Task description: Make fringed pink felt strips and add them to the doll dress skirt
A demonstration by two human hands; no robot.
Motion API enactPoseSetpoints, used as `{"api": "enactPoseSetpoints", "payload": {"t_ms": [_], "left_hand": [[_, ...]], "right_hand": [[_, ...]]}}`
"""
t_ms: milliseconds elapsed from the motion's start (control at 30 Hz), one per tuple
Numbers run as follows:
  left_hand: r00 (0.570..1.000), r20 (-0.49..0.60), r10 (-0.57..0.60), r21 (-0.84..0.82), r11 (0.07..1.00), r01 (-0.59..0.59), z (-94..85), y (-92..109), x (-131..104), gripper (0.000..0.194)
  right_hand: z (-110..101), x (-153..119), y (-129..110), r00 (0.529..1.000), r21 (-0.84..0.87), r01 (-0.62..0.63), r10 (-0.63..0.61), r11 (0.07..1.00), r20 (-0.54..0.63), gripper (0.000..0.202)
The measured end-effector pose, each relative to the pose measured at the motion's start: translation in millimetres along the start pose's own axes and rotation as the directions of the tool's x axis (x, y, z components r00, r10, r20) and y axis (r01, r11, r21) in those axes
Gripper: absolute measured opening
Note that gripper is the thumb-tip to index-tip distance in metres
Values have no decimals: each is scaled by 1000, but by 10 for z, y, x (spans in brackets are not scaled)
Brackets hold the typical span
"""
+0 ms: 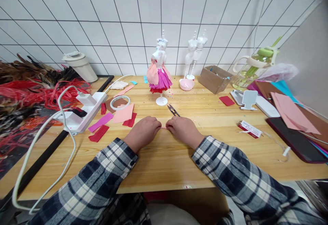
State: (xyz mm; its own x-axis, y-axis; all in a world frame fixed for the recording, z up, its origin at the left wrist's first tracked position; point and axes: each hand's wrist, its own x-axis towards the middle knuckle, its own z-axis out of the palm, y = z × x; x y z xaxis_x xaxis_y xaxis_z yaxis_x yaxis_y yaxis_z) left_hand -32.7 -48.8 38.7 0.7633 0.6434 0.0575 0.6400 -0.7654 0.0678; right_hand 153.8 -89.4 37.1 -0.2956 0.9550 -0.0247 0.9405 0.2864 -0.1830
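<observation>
Between my two hands stretches a thin pink strip (163,127), low over the wooden table. My left hand (147,131) is closed, its fingertips pinching the strip's left end. The right end is pinched by my right hand (182,130), also closed. Just beyond the right hand lie small dark scissors (173,110). Farther back stands a white mannequin (161,55) in a skirt (163,80) of pink, magenta and red pieces. Left of my left hand lie pink paper (124,114), red pieces (98,133), a magenta piece (100,122) and a roll of white tape (120,103).
A power strip (88,110) with white cables stands left, near a cup (81,67). Behind are bare mannequins (193,52), a pink bowl (187,84) and a cardboard box (214,78). Right are a phone stand (249,99), a green bottle (253,67) and a dark tablet (294,141).
</observation>
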Motion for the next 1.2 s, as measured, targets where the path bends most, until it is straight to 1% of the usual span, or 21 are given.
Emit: {"api": "enactPoseSetpoints", "payload": {"t_ms": [67,100,167,267,367,433,533,633,667,733,767,800,833,867,900,933,967,1000,1033,1100,1200], "left_hand": [[1000,-21,-2,11,1000,2,6,-10,7,27],[999,-32,7,22,1000,-7,11,-16,10,27],[998,-43,45,47,998,-43,19,-28,14,25],[993,-61,99,38,995,-97,15,-33,15,23],[991,-86,100,13,995,-99,-2,-9,8,23],[993,-89,77,14,997,-76,-12,19,2,25],[994,-86,60,16,998,-59,-31,42,-3,30],[995,-88,36,-18,999,-38,-56,-3,-2,31],[995,-97,1,-51,999,-6,-61,-33,-1,30],[981,-140,-136,-190,976,108,-52,-97,2,29],[961,-156,-229,-312,934,172,-36,-120,5,28],[934,-152,-323,-458,861,223,-13,-131,11,28],[910,-117,-399,-616,748,249,16,-126,19,30],[893,-60,-445,-760,600,248,47,-106,30,34],[888,4,-460,-871,435,229,78,-71,43,37],[881,44,-471,-945,267,190,104,-26,56,39],[878,74,-473,-983,113,144,123,23,69,40],[876,95,-474,-995,-13,101,133,73,80,38],[871,112,-479,-992,-110,67,135,118,88,36],[861,157,-484,-966,-256,32,119,183,96,30],[844,229,-486,-914,-405,15,86,226,98,25]], "right_hand": [[-5,-10,3,1000,14,1,-1,1000,-3,26],[-7,-16,4,1000,32,5,-4,999,-22,24],[-9,-28,4,995,83,20,-11,996,-97,24],[-1,-33,-6,978,128,73,-46,989,-203,32],[12,-19,-23,974,97,124,-102,988,-204,28],[14,-9,-33,976,74,132,-117,988,-181,26],[-5,-10,-41,981,45,113,-104,993,-163,26],[-41,-15,-22,980,44,71,-61,997,-187,24],[-50,-13,-6,977,68,51,-35,996,-211,24],[-57,2,35,958,178,10,41,984,-283,22],[-54,14,53,942,262,-3,91,965,-323,20],[-46,27,64,923,357,-8,144,934,-358,19],[-35,40,65,904,451,-2,195,892,-381,17],[-22,53,55,888,536,12,238,844,-394,16],[-9,63,35,876,606,28,273,795,-398,15],[2,69,5,869,661,42,299,749,-394,14],[10,73,-31,867,701,53,316,711,-385,14],[14,73,-68,866,729,58,328,682,-376,13],[15,71,-103,866,747,62,336,662,-370,13],[12,64,-156,863,762,67,347,644,-368,13],[15,55,-191,854,760,75,352,646,-383,15]]}}
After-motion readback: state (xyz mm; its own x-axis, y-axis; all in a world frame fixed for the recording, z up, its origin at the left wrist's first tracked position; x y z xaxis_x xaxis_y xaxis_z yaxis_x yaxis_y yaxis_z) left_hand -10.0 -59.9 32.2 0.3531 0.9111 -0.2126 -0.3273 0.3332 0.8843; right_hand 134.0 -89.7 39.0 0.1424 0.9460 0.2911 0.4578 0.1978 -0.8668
